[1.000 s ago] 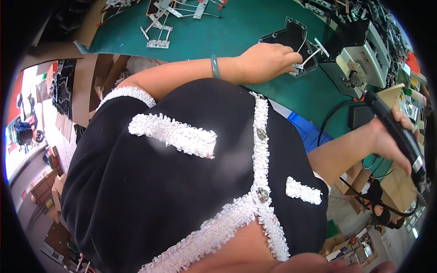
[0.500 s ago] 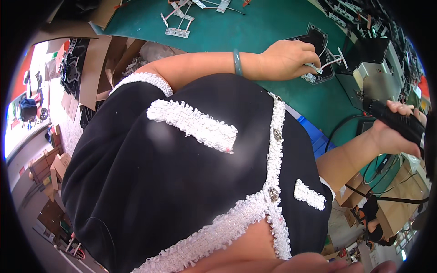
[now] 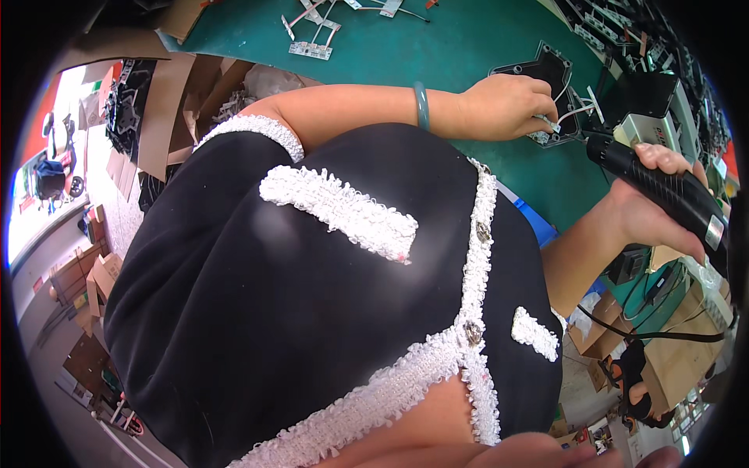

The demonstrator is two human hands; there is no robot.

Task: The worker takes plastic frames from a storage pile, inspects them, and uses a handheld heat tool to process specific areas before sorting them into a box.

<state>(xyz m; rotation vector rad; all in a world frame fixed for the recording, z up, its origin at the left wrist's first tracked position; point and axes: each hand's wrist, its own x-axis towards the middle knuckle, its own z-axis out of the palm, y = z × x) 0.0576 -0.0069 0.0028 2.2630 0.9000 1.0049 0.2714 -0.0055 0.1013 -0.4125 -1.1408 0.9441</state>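
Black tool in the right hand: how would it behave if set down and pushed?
The black tool would likely roll, given its rounded barrel. It probably won't flex: the thick casing looks rigid. The black cable, if attached at its rear, might check the roll.

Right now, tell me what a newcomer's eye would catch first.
Probably the black top with fluffy white trim, filling the middle. Next, the black tool in the right hand, at the right, and the left hand at a black case on the green table, upper right.
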